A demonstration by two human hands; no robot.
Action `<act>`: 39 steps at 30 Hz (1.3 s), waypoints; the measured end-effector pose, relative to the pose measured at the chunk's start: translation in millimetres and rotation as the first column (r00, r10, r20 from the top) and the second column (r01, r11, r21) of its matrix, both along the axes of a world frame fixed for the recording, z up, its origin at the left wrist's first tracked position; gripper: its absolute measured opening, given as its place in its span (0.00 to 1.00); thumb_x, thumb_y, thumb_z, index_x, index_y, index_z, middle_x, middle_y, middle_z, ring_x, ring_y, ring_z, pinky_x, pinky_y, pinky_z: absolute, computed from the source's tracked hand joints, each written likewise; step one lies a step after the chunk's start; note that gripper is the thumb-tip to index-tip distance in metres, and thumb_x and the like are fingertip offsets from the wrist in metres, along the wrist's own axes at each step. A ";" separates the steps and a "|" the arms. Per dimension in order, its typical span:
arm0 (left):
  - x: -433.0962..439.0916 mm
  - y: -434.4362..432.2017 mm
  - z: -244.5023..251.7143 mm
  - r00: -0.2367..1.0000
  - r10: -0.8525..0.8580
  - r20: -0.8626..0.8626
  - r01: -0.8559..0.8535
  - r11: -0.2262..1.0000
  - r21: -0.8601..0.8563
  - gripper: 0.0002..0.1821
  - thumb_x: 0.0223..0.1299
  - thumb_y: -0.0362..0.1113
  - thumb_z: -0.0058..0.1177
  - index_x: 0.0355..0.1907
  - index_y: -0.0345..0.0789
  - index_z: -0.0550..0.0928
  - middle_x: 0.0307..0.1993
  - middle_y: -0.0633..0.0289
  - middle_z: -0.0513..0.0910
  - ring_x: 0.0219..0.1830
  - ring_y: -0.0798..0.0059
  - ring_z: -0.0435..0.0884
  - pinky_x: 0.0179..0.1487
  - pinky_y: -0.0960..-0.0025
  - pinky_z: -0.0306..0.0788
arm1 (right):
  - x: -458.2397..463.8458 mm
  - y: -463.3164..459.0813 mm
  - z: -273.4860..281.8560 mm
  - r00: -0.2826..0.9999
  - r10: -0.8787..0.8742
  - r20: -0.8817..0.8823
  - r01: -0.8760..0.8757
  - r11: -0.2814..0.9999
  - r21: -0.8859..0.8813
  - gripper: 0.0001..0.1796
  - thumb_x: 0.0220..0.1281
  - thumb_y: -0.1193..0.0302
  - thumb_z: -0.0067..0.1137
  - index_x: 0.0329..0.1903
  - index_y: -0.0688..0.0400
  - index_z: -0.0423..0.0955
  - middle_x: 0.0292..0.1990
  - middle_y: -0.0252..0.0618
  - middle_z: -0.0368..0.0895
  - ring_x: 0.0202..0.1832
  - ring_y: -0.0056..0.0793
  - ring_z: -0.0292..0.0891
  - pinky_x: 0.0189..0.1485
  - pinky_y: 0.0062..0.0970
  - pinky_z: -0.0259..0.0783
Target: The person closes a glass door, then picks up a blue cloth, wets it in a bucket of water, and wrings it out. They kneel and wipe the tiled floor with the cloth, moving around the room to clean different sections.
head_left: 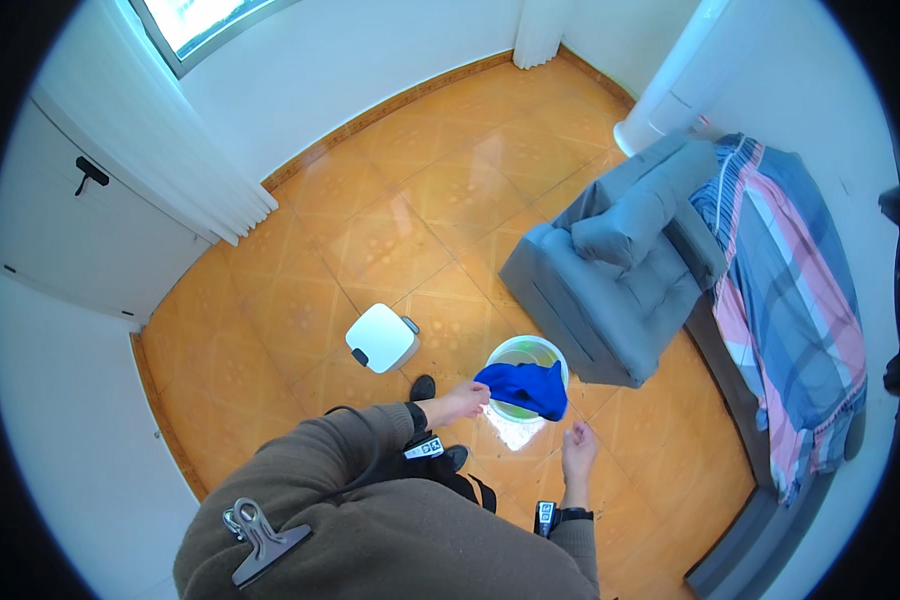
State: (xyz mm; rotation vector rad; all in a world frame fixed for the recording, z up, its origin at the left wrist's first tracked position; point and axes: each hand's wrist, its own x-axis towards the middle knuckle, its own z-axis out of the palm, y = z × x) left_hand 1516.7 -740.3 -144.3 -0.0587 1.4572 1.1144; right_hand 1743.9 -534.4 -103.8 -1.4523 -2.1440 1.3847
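Observation:
My left hand pinches the left end of a bright blue cloth. The cloth spreads across a round white bucket on the tiled floor, hiding part of its inside. A pale green tint shows in the bucket around the cloth. My right hand is just to the right of the bucket, its fingers curled and a small gap from the cloth's lower right corner. Nothing is visible in that hand, though its palm side is partly hidden.
A white lidded bin stands left of the bucket. Close on the right is a grey armchair, beside a bed with a checked quilt. A white cylindrical appliance stands behind. My shoes are near the bucket's left side.

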 end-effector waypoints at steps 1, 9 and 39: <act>-8.9 -4.9 -3.0 0.995 0.003 0.100 -0.003 1.000 -0.007 0.23 0.77 0.47 0.51 0.66 0.35 0.76 0.56 0.58 0.84 0.54 0.69 0.82 0.58 0.64 0.76 | 0.3 -0.2 -12.4 0.999 0.003 0.049 -0.002 1.000 -0.026 0.16 0.71 0.72 0.61 0.57 0.64 0.78 0.46 0.42 0.86 0.44 0.26 0.82 0.48 0.26 0.77; -51.1 -40.9 -46.7 0.989 -0.003 0.147 0.032 0.980 -0.198 0.17 0.75 0.47 0.53 0.53 0.37 0.79 0.43 0.62 0.84 0.42 0.75 0.82 0.46 0.69 0.77 | -35.8 -43.2 -69.5 0.913 0.315 0.257 -0.238 0.926 -0.292 0.16 0.72 0.66 0.61 0.56 0.61 0.81 0.41 0.43 0.88 0.41 0.28 0.85 0.44 0.29 0.80; 72.5 120.7 -334.7 0.828 0.358 0.432 -0.283 0.931 -0.229 0.39 0.79 0.51 0.47 0.82 0.36 0.54 0.77 0.54 0.62 0.77 0.62 0.62 0.78 0.60 0.60 | -126.1 162.4 -475.3 0.499 0.749 0.436 -0.725 0.637 -0.264 0.29 0.67 0.58 0.62 0.70 0.48 0.74 0.71 0.49 0.73 0.70 0.52 0.70 0.74 0.42 0.65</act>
